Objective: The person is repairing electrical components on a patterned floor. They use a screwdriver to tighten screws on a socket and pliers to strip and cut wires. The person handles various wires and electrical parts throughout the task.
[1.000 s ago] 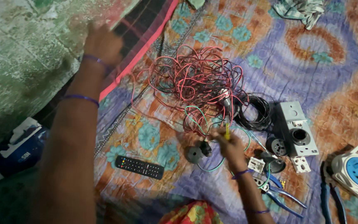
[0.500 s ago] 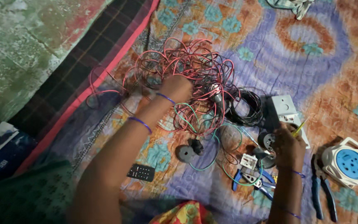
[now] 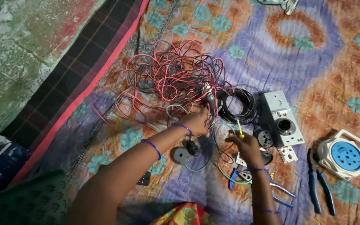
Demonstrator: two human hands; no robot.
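Note:
A big tangle of red and black wires (image 3: 169,79) lies on a patterned cloth (image 3: 296,50). My left hand (image 3: 196,121) reaches into the near edge of that tangle, fingers closed around some strands. My right hand (image 3: 244,146) holds a small tool with a yellow tip (image 3: 239,128), pointing up. Between the hands lie a dark round fitting (image 3: 182,154) and green and blue wires (image 3: 223,173). A coil of black cable (image 3: 238,106) sits just beyond my right hand.
A grey switch board with a round socket hole (image 3: 282,118) lies to the right, with a small white part (image 3: 288,153) below it. Blue-handled pliers (image 3: 319,187) and a white and blue extension reel (image 3: 344,155) lie far right. A second pair of pliers (image 3: 282,191) sits under my right wrist. A checked mat (image 3: 63,83) borders the cloth on the left.
My left hand has come from the far left edge into the tangle and now grips wires at its near side. My right hand has shifted left with the yellow-tipped tool.

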